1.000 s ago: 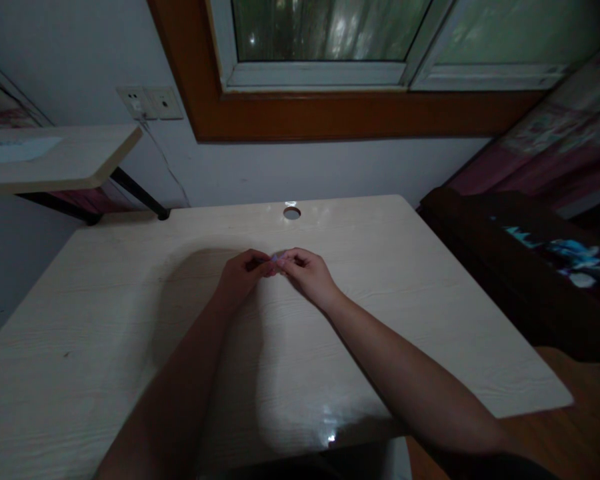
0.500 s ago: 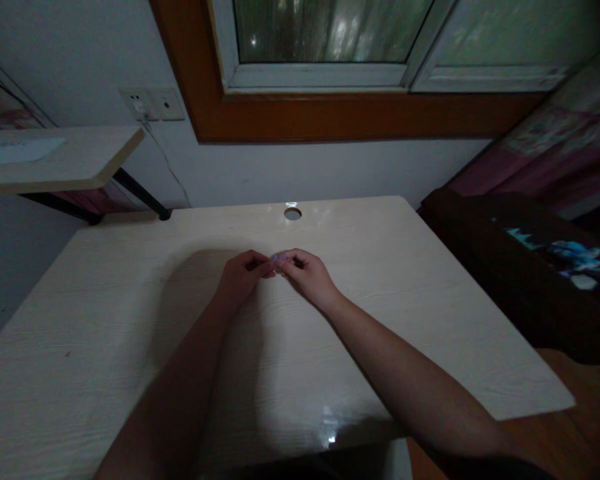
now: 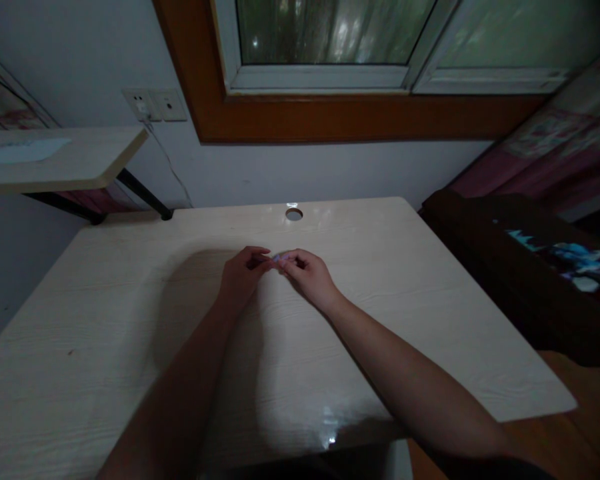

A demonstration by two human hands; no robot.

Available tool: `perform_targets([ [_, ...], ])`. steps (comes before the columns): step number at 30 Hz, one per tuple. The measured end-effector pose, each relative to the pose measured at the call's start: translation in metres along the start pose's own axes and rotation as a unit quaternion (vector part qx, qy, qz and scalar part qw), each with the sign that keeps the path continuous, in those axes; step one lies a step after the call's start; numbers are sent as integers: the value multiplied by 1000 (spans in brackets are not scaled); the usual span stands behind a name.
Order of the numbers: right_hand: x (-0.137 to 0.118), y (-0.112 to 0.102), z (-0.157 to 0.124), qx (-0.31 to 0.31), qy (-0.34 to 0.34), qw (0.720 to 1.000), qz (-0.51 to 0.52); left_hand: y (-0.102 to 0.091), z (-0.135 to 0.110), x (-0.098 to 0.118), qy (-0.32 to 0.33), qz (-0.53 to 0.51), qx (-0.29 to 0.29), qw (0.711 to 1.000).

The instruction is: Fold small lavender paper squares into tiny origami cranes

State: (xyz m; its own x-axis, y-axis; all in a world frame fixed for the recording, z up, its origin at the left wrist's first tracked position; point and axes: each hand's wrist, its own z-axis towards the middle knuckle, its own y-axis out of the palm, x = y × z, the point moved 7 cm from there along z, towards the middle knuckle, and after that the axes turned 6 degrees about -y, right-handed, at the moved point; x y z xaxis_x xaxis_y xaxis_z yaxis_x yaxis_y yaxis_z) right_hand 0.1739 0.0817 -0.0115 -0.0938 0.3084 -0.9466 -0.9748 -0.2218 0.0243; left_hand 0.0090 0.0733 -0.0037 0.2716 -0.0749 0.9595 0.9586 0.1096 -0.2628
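Over the middle of the pale wood-grain desk (image 3: 380,340), my two hands meet fingertip to fingertip. A small bluish-purple thing (image 3: 277,257) shows between them, too small and dim to name. My left hand (image 3: 243,272) pinches at its left side with thumb and a finger, another finger lifted above. From the right, my right hand (image 3: 307,272) is closed on it between thumb and fingers. Most of the thing is hidden by the fingertips.
Behind the hands is a round cable hole (image 3: 294,215) near the desk's back edge. A raised shelf (image 3: 95,157) on black legs stands at the back left, with a paper (image 3: 25,151) on it. A dark brown piece of furniture (image 3: 485,267) stands right of the desk.
A finger of my left hand has lifted and straightened a little above the pinch. My right hand has stayed nearly in place. The view has shifted slightly.
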Motion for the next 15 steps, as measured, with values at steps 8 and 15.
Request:
perform_targets([
  [8, 0, 0, 0, -5, -5, 1000, -24, 4, 0, -3, -19, -42, -27, 999],
  [15, -7, 1, -1, -14, -28, 995, -91, 8, -1, -5, -47, -111, -63, 991],
])
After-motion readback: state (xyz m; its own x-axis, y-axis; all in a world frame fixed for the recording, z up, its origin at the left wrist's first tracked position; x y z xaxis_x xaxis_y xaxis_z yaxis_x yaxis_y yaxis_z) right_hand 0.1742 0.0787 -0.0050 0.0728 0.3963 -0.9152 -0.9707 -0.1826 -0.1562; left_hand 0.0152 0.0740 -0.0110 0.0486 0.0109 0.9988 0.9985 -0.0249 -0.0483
